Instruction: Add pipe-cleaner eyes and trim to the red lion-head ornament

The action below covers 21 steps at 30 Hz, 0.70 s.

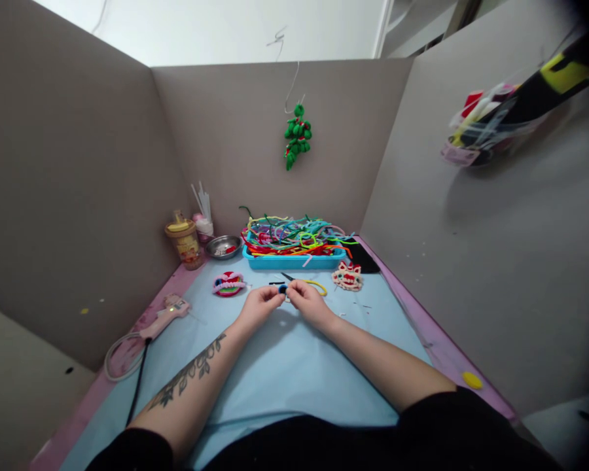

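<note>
My left hand [258, 305] and my right hand [308, 301] meet over the light blue mat [285, 366], fingers pinched together on a small blue piece [283, 288] made of pipe cleaner. A yellow pipe cleaner [318, 285] curls away from my right hand. Behind the hands lies a pair of scissors [288, 277], partly hidden. A red, pink and green coiled piece [228, 284] lies to the left, and a white and red one [347, 277] to the right.
A blue tray [294, 260] heaped with coloured pipe cleaners stands at the back. Left of it are a small metal bowl [224, 247], a lidded cup [184, 242] and a pink glue gun [169, 311] with its cord. A green pipe-cleaner ornament [297, 137] hangs on the partition.
</note>
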Each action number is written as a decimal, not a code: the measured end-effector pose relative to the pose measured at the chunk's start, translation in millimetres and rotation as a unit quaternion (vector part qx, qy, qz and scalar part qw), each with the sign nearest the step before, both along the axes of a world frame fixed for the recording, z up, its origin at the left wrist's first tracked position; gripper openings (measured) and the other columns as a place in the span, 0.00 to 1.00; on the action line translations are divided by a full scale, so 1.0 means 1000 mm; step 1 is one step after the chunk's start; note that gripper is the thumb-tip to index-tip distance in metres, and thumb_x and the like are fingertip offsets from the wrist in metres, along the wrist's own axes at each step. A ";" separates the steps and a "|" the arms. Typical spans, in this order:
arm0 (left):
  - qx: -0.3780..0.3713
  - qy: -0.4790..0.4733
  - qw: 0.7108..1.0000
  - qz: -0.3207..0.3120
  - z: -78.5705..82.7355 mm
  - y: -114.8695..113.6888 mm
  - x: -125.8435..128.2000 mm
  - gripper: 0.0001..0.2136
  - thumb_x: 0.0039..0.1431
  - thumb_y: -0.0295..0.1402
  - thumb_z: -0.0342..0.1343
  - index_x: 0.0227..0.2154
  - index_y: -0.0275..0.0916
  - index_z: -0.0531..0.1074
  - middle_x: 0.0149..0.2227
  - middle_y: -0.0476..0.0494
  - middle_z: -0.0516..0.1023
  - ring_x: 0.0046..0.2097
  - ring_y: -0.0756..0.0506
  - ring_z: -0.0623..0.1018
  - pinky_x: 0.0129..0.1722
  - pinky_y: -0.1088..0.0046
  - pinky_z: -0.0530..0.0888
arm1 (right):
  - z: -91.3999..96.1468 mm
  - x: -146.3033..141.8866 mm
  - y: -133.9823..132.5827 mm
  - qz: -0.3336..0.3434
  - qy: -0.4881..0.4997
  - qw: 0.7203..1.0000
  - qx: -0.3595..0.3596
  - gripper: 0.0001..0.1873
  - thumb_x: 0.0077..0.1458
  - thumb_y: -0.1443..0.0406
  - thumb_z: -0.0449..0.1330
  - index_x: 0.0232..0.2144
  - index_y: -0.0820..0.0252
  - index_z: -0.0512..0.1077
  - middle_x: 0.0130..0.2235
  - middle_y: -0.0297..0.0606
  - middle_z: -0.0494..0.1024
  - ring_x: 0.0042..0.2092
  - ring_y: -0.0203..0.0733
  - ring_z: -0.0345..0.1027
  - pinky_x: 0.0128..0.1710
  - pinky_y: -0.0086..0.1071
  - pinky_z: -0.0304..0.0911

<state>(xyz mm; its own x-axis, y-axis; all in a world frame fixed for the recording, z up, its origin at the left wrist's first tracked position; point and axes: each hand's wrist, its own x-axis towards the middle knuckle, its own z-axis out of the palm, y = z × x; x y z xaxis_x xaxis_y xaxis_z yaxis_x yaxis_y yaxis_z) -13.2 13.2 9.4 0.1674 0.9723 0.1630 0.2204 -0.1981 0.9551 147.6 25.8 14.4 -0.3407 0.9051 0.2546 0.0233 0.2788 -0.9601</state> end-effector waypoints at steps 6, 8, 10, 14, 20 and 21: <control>-0.023 -0.031 0.999 0.007 0.007 -0.003 -0.001 0.12 0.48 0.41 0.57 0.23 0.35 0.70 0.19 0.53 0.65 0.22 0.54 0.60 0.23 0.78 0.57 | 0.000 0.007 0.006 0.011 0.014 1.000 -0.014 0.17 0.50 0.51 0.56 0.28 0.60 0.66 0.19 0.26 0.62 0.21 0.31 0.52 0.22 0.27 0.49; -0.024 -0.031 0.999 0.007 0.009 -0.004 -0.001 0.12 0.48 0.40 0.58 0.22 0.35 0.70 0.19 0.53 0.64 0.22 0.54 0.60 0.23 0.78 0.57 | 0.000 0.008 0.007 0.015 -0.002 1.000 -0.004 0.15 0.48 0.54 0.59 0.28 0.61 0.67 0.21 0.28 0.64 0.23 0.31 0.54 0.24 0.27 0.51; -0.023 -0.026 0.999 0.009 0.011 -0.006 0.000 0.11 0.48 0.39 0.58 0.21 0.35 0.69 0.18 0.54 0.63 0.22 0.54 0.60 0.23 0.78 0.56 | 0.000 0.007 0.007 0.016 -0.013 1.000 0.006 0.14 0.46 0.56 0.60 0.26 0.61 0.67 0.23 0.29 0.65 0.25 0.32 0.56 0.26 0.27 0.53; -0.018 -0.010 1.000 0.010 0.009 -0.005 0.000 0.11 0.48 0.38 0.57 0.20 0.35 0.68 0.18 0.55 0.61 0.21 0.54 0.59 0.23 0.77 0.57 | -0.004 0.004 0.007 0.012 -0.023 1.000 0.016 0.12 0.46 0.58 0.60 0.24 0.61 0.66 0.24 0.30 0.66 0.27 0.33 0.58 0.28 0.28 0.55; 0.024 0.025 0.999 0.023 0.007 -0.004 0.001 0.11 0.48 0.38 0.58 0.20 0.35 0.69 0.20 0.52 0.66 0.25 0.52 0.65 0.27 0.76 0.61 | -0.007 0.006 0.009 0.000 -0.036 0.999 0.018 0.12 0.46 0.58 0.59 0.22 0.60 0.64 0.22 0.29 0.64 0.25 0.32 0.55 0.26 0.26 0.53; 0.029 0.030 0.999 0.022 0.007 -0.004 0.001 0.11 0.48 0.38 0.58 0.21 0.34 0.70 0.21 0.52 0.68 0.26 0.51 0.66 0.28 0.76 0.62 | -0.007 0.006 0.010 0.003 -0.035 0.999 0.017 0.11 0.46 0.59 0.59 0.22 0.60 0.64 0.22 0.29 0.64 0.25 0.32 0.55 0.26 0.26 0.53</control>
